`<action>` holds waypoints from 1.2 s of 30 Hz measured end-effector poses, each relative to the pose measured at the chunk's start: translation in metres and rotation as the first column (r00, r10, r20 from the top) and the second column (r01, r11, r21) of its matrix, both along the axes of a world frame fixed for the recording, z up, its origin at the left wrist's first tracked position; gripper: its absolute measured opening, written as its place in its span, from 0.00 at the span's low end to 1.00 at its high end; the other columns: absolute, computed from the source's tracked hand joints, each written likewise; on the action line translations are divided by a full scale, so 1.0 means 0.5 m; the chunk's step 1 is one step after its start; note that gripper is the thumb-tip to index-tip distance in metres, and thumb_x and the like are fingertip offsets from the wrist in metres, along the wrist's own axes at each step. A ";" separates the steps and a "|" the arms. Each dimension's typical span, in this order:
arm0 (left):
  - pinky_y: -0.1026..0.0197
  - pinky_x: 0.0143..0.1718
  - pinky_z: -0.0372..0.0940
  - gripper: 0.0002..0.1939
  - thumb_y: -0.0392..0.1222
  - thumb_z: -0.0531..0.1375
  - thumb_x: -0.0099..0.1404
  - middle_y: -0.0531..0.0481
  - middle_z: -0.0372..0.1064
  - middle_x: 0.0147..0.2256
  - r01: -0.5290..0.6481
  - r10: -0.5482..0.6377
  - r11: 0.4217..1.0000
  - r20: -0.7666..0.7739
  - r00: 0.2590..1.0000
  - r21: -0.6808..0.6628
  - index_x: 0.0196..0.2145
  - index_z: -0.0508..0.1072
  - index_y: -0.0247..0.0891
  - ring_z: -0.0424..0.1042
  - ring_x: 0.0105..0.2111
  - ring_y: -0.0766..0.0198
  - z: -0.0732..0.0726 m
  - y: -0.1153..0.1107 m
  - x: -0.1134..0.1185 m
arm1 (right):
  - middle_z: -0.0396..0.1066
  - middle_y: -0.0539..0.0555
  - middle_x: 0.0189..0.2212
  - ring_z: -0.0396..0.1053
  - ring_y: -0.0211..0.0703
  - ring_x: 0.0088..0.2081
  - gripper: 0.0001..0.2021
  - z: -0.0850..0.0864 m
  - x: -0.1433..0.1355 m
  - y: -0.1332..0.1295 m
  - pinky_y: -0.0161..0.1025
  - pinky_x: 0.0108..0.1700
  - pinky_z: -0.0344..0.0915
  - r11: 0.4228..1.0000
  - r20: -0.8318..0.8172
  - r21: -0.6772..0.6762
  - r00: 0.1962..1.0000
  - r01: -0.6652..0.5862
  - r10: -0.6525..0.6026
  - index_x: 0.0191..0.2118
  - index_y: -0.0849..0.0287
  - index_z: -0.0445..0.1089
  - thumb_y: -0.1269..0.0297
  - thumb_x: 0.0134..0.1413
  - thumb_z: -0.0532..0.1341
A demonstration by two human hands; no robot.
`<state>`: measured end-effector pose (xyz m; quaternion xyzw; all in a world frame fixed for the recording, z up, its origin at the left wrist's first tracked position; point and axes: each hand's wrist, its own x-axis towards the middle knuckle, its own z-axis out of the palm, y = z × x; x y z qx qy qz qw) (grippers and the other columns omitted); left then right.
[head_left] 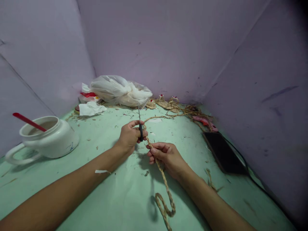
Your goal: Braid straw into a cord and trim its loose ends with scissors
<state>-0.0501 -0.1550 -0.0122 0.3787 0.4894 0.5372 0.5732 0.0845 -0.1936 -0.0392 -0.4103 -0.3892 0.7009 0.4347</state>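
A length of braided straw-coloured cord runs between my hands and loops down toward the near edge. My left hand is closed around a small pair of scissors, black at the handle, blades pointing up and away from me. The cord passes right beside the scissors at those fingertips. Lower and to the right, my right hand pinches the cord between thumb and fingers. From the left hand the cord stretches on across the table toward a tangle of cord at the back right.
On the left stands a white mug with a red stick in it. A white plastic bag, crumpled tissue and small woven pieces lie at the back. A phone with a black cable lies right.
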 end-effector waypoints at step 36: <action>0.72 0.10 0.49 0.14 0.36 0.62 0.47 0.55 0.65 0.17 0.219 -0.194 0.974 -0.287 0.938 0.058 0.33 0.66 0.34 0.63 0.14 0.71 0.046 -0.003 -0.014 | 0.72 0.52 0.20 0.69 0.35 0.21 0.11 0.010 0.013 0.007 0.31 0.25 0.67 0.999 -0.104 -0.033 0.994 0.016 -0.019 0.27 0.64 0.70 0.64 0.35 0.68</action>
